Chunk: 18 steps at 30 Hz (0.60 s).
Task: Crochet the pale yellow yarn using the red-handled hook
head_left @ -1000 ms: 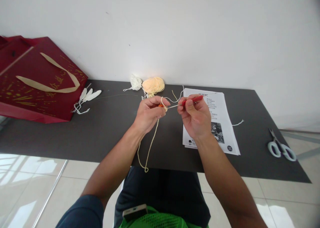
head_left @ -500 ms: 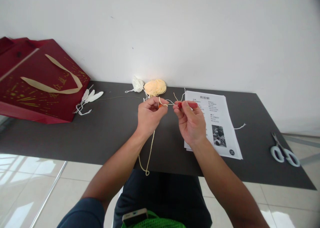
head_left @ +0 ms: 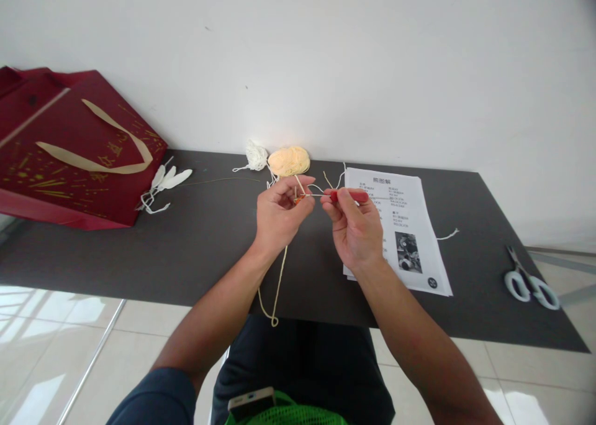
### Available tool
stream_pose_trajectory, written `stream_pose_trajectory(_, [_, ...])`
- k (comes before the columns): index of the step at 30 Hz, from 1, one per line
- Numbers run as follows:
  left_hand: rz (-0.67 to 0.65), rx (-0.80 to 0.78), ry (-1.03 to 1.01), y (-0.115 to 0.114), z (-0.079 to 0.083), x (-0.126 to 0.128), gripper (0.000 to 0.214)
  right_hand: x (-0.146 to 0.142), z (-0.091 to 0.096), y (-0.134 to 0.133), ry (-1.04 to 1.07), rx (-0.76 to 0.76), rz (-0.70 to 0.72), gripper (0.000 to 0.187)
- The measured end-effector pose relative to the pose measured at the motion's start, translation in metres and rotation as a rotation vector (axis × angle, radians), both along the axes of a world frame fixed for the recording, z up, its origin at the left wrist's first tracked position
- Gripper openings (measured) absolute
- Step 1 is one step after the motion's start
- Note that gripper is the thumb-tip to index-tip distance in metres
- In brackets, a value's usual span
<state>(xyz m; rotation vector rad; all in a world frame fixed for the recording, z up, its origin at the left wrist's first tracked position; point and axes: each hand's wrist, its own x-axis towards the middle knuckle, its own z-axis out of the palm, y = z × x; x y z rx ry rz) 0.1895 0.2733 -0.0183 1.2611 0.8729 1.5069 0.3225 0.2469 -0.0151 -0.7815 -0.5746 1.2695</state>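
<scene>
My right hand (head_left: 356,226) is closed round the red handle of a crochet hook (head_left: 356,196), whose thin metal shaft points left. The shaft's tip reaches the fingers of my left hand (head_left: 284,214). Those fingers pinch a small piece of yarn work with an orange bit (head_left: 298,199) showing, mostly hidden by the thumb. A pale strand runs over the left index finger. Below that hand a length of cream yarn (head_left: 280,276) hangs in a loop past the table's front edge.
Behind my hands lie a yellow yarn ball (head_left: 289,161) and a white yarn ball (head_left: 256,156). Printed sheets (head_left: 410,226) lie to the right, scissors (head_left: 529,282) farther right. Small white crocheted pieces (head_left: 168,181) rest beside a red paper bag (head_left: 79,164) on the dark table (head_left: 209,257).
The strand over my left index finger now slants down to the hook's shaft, and the left fingers have shifted slightly. The right hand holds the hook in nearly the same place.
</scene>
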Motion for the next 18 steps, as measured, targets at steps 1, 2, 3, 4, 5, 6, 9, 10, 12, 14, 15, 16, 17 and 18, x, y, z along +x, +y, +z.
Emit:
stream_pose_trajectory(1, [-0.007, 0.003, -0.004, -0.0004, 0.0005, 0.0004, 0.033, -0.0008, 0.0002, -0.0002, -0.007, -0.007, -0.007, 0.016])
stream_pose_trajectory(2, [-0.014, 0.008, -0.010, -0.0007, 0.0010, 0.0009, 0.038, -0.0016, 0.0003, -0.0004, -0.014, -0.013, -0.012, 0.017])
stream_pose_trajectory(3, [-0.018, 0.011, -0.015, -0.0009, 0.0013, 0.0015, 0.041, -0.0024, 0.0003, -0.0006, -0.020, -0.018, -0.015, 0.017])
stream_pose_trajectory(4, [-0.022, 0.012, -0.018, -0.0010, 0.0014, 0.0019, 0.043, -0.0030, 0.0002, -0.0007, -0.022, -0.020, -0.018, 0.017])
stream_pose_trajectory(5, [-0.024, 0.012, -0.019, -0.0010, 0.0013, 0.0023, 0.045, -0.0035, 0.0000, -0.0008, -0.022, -0.017, -0.022, 0.017])
stream_pose_trajectory(6, [-0.023, 0.012, -0.018, -0.0010, 0.0009, 0.0025, 0.046, -0.0037, -0.0002, -0.0009, -0.019, -0.011, -0.028, 0.017])
stream_pose_trajectory(9, [-0.011, 0.014, -0.018, -0.0003, -0.0012, 0.0018, 0.045, -0.0033, -0.0009, -0.0009, -0.010, 0.005, -0.046, 0.016])
stream_pose_trajectory(10, [-0.007, 0.017, -0.019, 0.0002, -0.0022, 0.0012, 0.043, -0.0030, -0.0011, -0.0009, -0.008, 0.009, -0.049, 0.015])
stream_pose_trajectory(12, [0.001, 0.025, -0.019, 0.0012, -0.0041, -0.0002, 0.038, -0.0029, -0.0011, -0.0010, -0.013, 0.014, -0.053, 0.015])
stream_pose_trajectory(14, [0.009, 0.025, -0.025, 0.0023, -0.0056, -0.0009, 0.035, -0.0038, -0.0007, -0.0017, -0.031, 0.024, -0.056, 0.016])
stream_pose_trajectory(15, [0.010, 0.018, -0.035, 0.0027, -0.0060, -0.0010, 0.036, -0.0047, -0.0002, -0.0023, -0.046, 0.035, -0.063, 0.016])
stream_pose_trajectory(16, [0.009, 0.007, -0.052, 0.0030, -0.0062, -0.0007, 0.038, -0.0058, 0.0005, -0.0032, -0.064, 0.052, -0.078, 0.016])
stream_pose_trajectory(17, [0.005, -0.006, -0.074, 0.0031, -0.0061, -0.0003, 0.040, -0.0071, 0.0012, -0.0045, -0.089, 0.074, -0.098, 0.015])
stream_pose_trajectory(18, [0.000, -0.021, -0.096, 0.0032, -0.0057, 0.0003, 0.041, -0.0084, 0.0018, -0.0060, -0.121, 0.101, -0.124, 0.014])
